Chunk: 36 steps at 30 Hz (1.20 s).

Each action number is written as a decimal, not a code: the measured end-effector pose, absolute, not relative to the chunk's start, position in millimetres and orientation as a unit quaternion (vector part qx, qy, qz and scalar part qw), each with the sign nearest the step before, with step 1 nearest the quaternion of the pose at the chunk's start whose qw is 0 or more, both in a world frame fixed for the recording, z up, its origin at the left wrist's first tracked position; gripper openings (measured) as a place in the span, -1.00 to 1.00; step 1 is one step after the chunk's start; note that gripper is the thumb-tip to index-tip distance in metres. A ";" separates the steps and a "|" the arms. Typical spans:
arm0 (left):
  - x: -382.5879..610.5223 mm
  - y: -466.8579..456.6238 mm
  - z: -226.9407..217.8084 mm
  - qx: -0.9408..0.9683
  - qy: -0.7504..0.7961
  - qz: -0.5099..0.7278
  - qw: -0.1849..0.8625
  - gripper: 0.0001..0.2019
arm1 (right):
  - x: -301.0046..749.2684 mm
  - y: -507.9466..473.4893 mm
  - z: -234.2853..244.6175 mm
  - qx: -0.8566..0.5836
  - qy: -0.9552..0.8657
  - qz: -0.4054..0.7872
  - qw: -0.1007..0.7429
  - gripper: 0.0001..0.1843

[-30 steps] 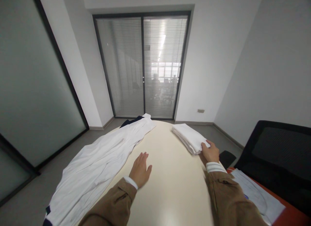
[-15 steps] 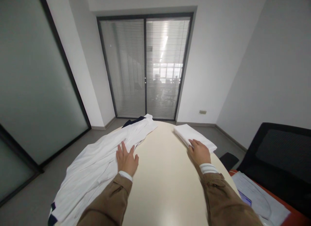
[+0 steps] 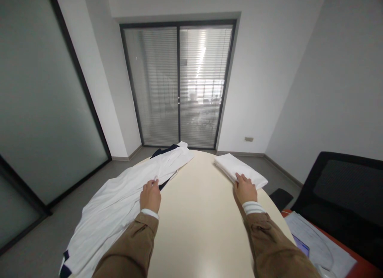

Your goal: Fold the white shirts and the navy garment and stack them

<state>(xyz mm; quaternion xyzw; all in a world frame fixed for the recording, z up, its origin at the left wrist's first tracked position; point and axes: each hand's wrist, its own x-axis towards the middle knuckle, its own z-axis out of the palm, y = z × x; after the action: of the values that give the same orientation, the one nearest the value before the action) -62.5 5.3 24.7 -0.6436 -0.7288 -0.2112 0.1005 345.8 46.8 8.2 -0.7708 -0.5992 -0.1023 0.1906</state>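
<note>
A white garment (image 3: 107,206) with dark navy parts lies spread, with loose wrinkles, along the left side of the table. At its inner edge, my left hand (image 3: 151,195) is closed with fingers curled, pinching the fabric; the fingertips are partly hidden. A folded white cloth (image 3: 236,164) forms a flat, neat bundle at the far right of the table. My right hand (image 3: 247,189) rests on the near edge of this bundle, fingers somewhat apart and not wrapped round it.
Both lie on a round cream table (image 3: 197,222). Beside it at right are a black mesh chair (image 3: 344,190), and a red surface with papers (image 3: 326,246) and a phone-like device (image 3: 301,245). A glass door with blinds (image 3: 158,90) stands beyond.
My left hand has gone from spread fingers on the white garment to a pinch, lifting its edge a little so navy fabric shows beneath. My right hand has barely moved on the folded cloth.
</note>
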 end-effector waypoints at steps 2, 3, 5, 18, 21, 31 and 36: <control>-64.1 7.2 25.9 -0.643 -0.725 -0.230 0.094 -0.62 | 345.1 47.0 6.8 -0.772 -0.599 -0.110 0.182 -0.50; -64.3 7.6 27.0 -0.640 -0.723 -0.243 0.093 -0.63 | 344.6 47.0 6.2 -0.774 -0.597 -0.115 0.178 -0.50; -63.8 7.0 30.5 -0.633 -0.717 -0.274 0.101 -0.62 | 343.6 46.9 5.2 -0.777 -0.592 -0.126 0.173 -0.49; -49.6 -8.1 47.0 -0.695 -0.624 -0.330 0.138 -0.67 | 332.9 40.1 9.5 -0.769 -0.598 -0.168 0.150 -0.42; -44.7 -9.6 48.9 -0.692 -0.645 -0.309 0.103 -0.66 | 320.7 32.9 18.2 -0.747 -0.600 -0.209 0.194 -0.45; -17.6 -25.1 53.2 -0.741 -0.650 -0.153 0.062 -0.67 | 220.3 -2.6 28.4 -0.599 -0.751 0.047 0.274 -0.59; 20.0 -49.3 49.6 -0.777 -0.618 -0.111 0.034 -0.67 | 184.8 -16.5 23.3 -0.521 -0.781 0.127 0.320 -0.52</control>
<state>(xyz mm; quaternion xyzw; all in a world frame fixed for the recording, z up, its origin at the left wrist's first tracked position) 20.0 -49.3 49.6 -0.7773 -0.6182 -0.1112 0.0342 184.8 -16.5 23.3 -0.5207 -0.7812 0.1268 0.3202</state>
